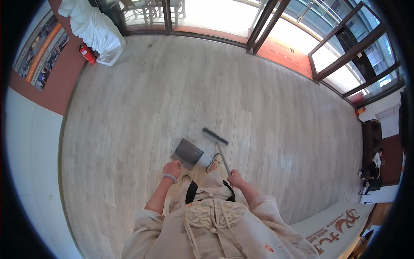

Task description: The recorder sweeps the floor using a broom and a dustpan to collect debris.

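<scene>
My left hand point(172, 168) is closed around the handle end of a grey dustpan point(189, 152), which is at floor level just ahead of my feet. A pale band circles that wrist. In my right hand point(235, 178) is the grey stick of a broom point(216, 136). Its dark bristle head lies slantwise, a little beyond the dustpan's right side and apart from it. One of my shoes point(214, 162) shows between the dustpan and the broom stick. Too little detail shows to tell whether any dirt is in the pan.
Wood-look floorboards point(145, 97) spread around me. A red fire extinguisher point(87, 54) stands by a white-draped object point(97, 29) at the far left. Glass doors point(349, 48) open at the far right, over an orange mat point(281, 58). A person point(376, 162) is near a dark sofa point(371, 139).
</scene>
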{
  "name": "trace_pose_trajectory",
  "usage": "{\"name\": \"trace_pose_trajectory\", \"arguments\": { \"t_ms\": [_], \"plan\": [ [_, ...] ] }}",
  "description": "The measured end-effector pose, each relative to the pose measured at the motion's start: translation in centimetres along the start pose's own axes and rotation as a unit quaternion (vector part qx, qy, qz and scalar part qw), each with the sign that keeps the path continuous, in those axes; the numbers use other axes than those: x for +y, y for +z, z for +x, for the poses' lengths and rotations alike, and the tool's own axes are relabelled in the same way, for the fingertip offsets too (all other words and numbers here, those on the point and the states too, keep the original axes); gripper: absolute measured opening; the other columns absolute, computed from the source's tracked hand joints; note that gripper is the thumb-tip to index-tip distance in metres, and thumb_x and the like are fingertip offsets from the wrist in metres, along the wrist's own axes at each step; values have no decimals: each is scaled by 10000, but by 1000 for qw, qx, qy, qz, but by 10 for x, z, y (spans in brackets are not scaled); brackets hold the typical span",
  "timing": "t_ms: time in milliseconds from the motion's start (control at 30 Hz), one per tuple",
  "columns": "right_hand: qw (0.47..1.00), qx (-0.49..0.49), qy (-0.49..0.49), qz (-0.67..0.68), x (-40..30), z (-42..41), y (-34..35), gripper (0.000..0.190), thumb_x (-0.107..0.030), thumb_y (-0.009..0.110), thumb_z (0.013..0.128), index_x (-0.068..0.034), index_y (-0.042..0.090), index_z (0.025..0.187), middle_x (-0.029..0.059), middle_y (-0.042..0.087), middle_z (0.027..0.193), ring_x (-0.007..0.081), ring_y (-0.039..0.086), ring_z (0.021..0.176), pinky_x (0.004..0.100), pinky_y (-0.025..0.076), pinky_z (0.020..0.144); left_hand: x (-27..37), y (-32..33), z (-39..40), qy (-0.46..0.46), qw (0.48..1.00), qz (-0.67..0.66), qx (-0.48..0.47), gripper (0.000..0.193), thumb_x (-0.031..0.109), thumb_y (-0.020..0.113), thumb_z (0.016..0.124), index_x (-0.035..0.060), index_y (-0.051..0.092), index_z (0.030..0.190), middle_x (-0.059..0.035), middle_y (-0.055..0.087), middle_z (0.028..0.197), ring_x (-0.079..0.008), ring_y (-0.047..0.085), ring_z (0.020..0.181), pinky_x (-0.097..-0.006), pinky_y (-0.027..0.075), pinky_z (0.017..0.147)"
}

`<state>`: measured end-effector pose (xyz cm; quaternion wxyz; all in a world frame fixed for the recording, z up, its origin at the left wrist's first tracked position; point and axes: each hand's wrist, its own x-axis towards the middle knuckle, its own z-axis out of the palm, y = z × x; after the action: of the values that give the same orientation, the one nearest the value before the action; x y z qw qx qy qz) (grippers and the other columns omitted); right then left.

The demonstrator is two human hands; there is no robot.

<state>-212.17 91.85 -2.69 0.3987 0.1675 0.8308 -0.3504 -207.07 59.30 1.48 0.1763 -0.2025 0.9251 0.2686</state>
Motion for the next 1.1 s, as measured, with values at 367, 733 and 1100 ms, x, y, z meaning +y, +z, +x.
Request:
{"name": "trace_pose_trajectory", "arguments": {
  "t_ms": [367, 733, 1100],
  "plan": [
    [945, -135, 71, 290, -21, 0, -144, 454, 18, 567, 686, -38, 420, 1112, 69, 472, 546, 125, 375, 341, 248, 280, 305, 48, -13, 28, 12, 999, -7, 45, 213, 334, 613, 663, 127, 604, 715, -103, 595, 676, -296, 570, 659, -387, 444, 590],
    [993, 85, -83, -25, -8, 97, -132, 224, -66, 501, 665, 33, 501, 865, 219, 570, 690, 287, 585, 516, 370, 456, 448, 102, 13, 105, 0, 1000, -3, 30, 195, 308, 615, 665, 127, 590, 734, -98, 603, 695, -292, 580, 688, -371, 454, 605],
    [896, -56, 36, 439, -1, 60, -195, 412, -2, 552, 666, 3, 455, 1067, 75, 462, 564, 131, 412, 372, 268, 286, 298, 119, 23, 171, -59, 985, -132, 91, 158, 247, 624, 667, 104, 593, 728, -82, 602, 672, -263, 586, 647, -353, 455, 593]
  ]
}}
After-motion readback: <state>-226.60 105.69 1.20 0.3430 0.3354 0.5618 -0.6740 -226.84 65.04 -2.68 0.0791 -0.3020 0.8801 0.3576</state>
